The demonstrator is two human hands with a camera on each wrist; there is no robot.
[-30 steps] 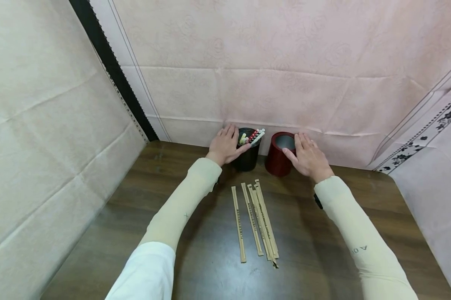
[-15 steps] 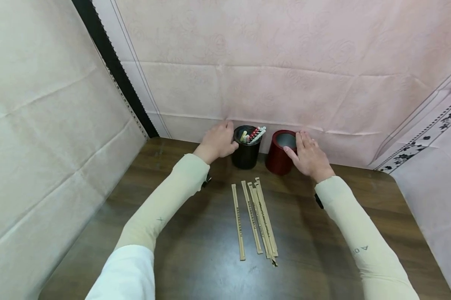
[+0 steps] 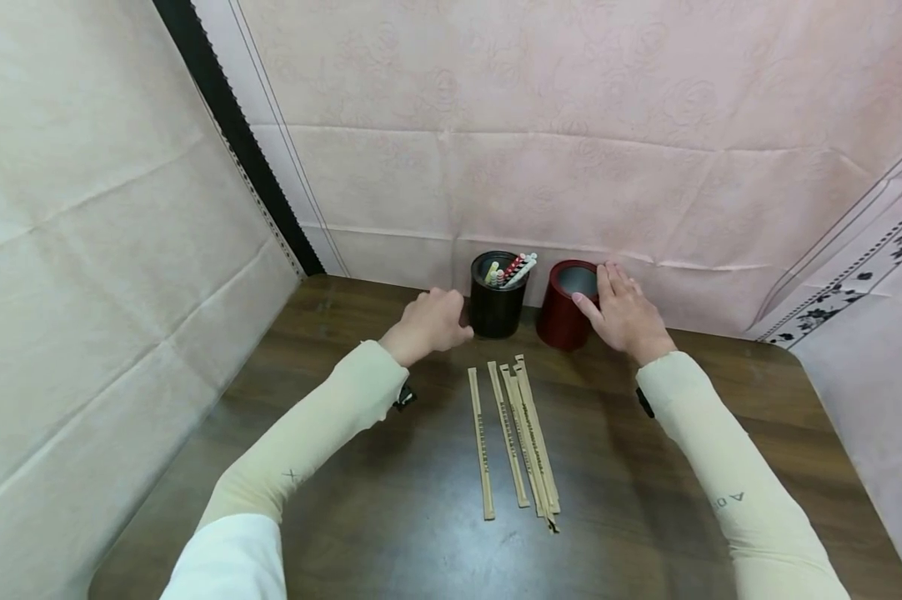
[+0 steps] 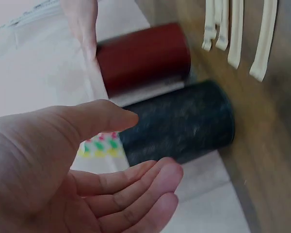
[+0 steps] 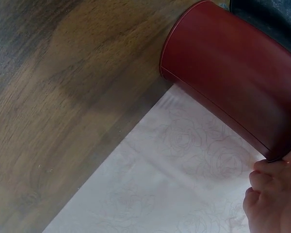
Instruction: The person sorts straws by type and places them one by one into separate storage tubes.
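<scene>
My left hand [image 3: 431, 322] hovers just left of a black cylindrical holder [image 3: 495, 312], holding nothing. Its fingers are loosely curved in the left wrist view, the thumb [image 4: 119, 118] overlapping the black holder there. Several colourful patterned sticks [image 3: 521, 268] lean inside that holder. Beside it on the right stands a dark red cylindrical holder [image 3: 563, 321] with a grey inside and nothing visible in it. My right hand [image 3: 628, 312] rests against the red holder's upper right side, its fingers straight at the rim and the thumb across the front edge.
Several slim tan paper-wrapped sticks [image 3: 527, 442] lie on the brown wooden table [image 3: 391, 517] in front of the holders, some overlapping. A pale cloth wall [image 3: 541, 183] rises right behind the holders, with further cloth at left and right.
My left hand has come off the black holder's rim and moved left and down, its fingers bending. The right hand stays at the red holder. The view has shifted slightly.
</scene>
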